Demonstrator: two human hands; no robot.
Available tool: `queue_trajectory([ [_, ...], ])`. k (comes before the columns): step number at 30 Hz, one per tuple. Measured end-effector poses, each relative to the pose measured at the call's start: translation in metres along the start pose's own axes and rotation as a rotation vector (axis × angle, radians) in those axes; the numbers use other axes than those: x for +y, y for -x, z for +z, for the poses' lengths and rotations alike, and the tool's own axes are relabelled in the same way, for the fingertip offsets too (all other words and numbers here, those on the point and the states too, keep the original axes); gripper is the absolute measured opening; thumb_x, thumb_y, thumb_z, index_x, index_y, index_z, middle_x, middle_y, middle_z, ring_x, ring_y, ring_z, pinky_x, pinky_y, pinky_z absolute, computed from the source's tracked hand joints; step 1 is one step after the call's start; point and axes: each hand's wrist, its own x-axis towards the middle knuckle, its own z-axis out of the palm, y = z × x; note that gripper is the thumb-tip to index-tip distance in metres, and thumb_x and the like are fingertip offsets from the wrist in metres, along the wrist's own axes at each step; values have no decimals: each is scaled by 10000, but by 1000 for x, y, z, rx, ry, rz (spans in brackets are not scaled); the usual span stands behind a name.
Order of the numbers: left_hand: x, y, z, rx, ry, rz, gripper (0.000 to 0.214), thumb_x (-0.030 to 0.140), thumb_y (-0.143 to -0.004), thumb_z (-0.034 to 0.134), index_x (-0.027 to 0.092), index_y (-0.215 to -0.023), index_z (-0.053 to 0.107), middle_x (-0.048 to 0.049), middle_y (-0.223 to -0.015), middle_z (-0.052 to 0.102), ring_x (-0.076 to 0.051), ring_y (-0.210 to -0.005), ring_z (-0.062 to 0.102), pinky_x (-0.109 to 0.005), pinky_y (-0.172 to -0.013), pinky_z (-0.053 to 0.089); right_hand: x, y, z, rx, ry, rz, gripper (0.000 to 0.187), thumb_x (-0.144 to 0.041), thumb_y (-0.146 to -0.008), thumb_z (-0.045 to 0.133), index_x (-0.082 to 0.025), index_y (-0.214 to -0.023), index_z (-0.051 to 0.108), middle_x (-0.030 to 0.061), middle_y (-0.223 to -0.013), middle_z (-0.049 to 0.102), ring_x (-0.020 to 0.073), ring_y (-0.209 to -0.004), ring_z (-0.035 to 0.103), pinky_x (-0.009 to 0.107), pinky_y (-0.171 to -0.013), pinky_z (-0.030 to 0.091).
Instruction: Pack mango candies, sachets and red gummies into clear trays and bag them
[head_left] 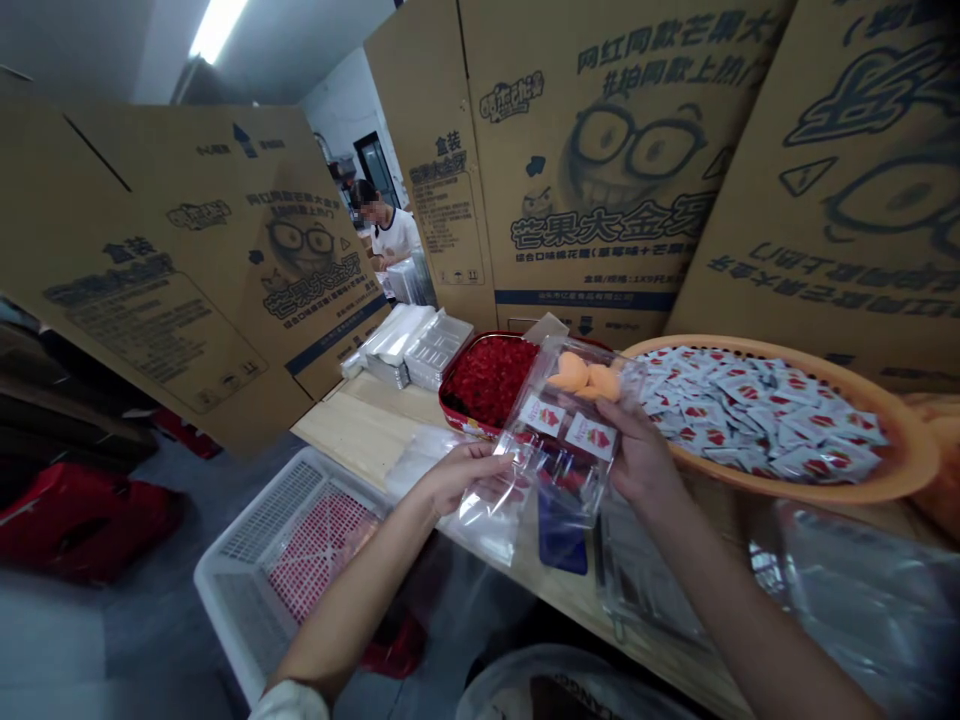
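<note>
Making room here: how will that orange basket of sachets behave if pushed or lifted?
The orange basket looks shallow and thin-walled, so it may flex when lifted. The loosely heaped sachets are probably light but could slide around.

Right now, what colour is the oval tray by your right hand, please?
The oval tray is orange, best seen in the head view.

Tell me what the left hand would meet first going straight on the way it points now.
The clear plastic pack held by the right hand: the left hand points up toward its lower edge, seemingly almost touching, though depth is unclear.
</note>
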Motion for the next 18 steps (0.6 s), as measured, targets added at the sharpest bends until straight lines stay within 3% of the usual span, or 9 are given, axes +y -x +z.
queue_trajectory([
  [2, 2, -5, 1, 24, 49, -35, 404, 442, -609, 782, 129, -841, 677, -72, -752, 703, -164, -640, 655, -250, -600, 488, 2, -1, 1, -28, 15, 27, 245, -169, -659, 718, -176, -887, 628, 49, -856, 727, 237, -750, 698, 399, -714, 588],
  [5, 1, -14, 4, 58, 179, 44, 351, 368, -599, 805, 119, -810, 680, -36, -722, 685, -112, -597, 622, -228, -615, 500, 5, 0, 4, -41, 26, 74, 240, -176, -645, 750, -176, -846, 619, 46, -835, 723, 231, -731, 696, 375, -685, 591],
  [10, 1, -26, 4, 131, 331, 96, 307, 313, -593, 807, 126, -787, 660, 1, -627, 644, -89, -465, 560, -202, -441, 446, 7, 4, 6, -67, 132, 133, 218, -191, -647, 771, -191, -800, 615, -4, -739, 699, 172, -626, 667, 273, -554, 572],
  [13, 1, -26, 4, 133, 354, 95, 310, 319, -606, 795, 127, -804, 653, -4, -623, 645, -97, -438, 554, -210, -408, 437, 4, -1, 6, -43, 180, 112, 324, -183, -629, 778, -200, -918, 632, 9, -846, 707, 175, -700, 674, 258, -563, 569],
  [16, 0, -23, 7, 137, 379, 111, 291, 317, -613, 788, 123, -774, 644, -18, -641, 659, -102, -459, 569, -215, -447, 469, -1, -12, 6, 40, 179, -3, 507, -163, -630, 762, -251, -1101, 595, -10, -922, 700, 157, -749, 671, 236, -567, 565],
  [18, -1, -22, 9, 146, 395, 108, 279, 308, -619, 783, 122, -781, 652, -32, -677, 680, -106, -483, 581, -215, -464, 474, -3, -18, 5, 33, 219, -15, 490, -167, -635, 758, -244, -1096, 611, -8, -890, 699, 151, -717, 665, 217, -526, 551],
])
